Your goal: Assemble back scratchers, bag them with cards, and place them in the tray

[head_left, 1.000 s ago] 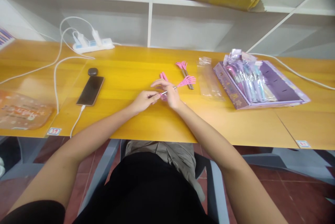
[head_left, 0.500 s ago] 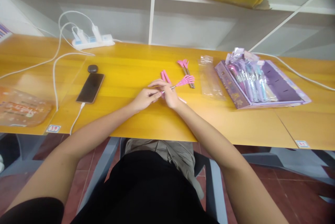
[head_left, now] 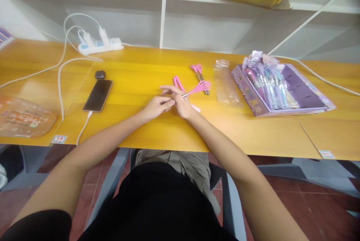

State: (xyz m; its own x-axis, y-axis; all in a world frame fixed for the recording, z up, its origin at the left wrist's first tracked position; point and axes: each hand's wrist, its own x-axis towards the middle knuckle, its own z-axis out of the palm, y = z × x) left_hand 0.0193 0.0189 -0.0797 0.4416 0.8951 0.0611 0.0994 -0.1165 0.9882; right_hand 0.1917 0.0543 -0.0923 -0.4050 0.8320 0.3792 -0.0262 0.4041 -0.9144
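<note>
My right hand [head_left: 182, 104] is pinched on the metal rod of a pink hand-shaped scratcher [head_left: 201, 87], whose claw points right. Against its fingertips, my left hand [head_left: 157, 107] is closed in a pinch; what it grips, if anything, is hidden between the fingers. Just behind my hands lie two pink tubes [head_left: 178, 83] side by side. Two more pink-clawed pieces [head_left: 200, 72] with metal rods rest on the table behind the held claw. Another pink piece [head_left: 196, 108] shows partly beside my right wrist.
Clear plastic bags [head_left: 226, 85] lie right of the scratchers, beside a purple box [head_left: 257, 102] of wrapped items. A phone [head_left: 98, 95] with a cable, a small black case [head_left: 100, 74], a power strip [head_left: 101, 45] and an orange packet [head_left: 26, 117] are on the left.
The held scratcher has shifted slightly right, and more of its metal rod shows. The pink bit seen earlier between my fingertips is now hidden.
</note>
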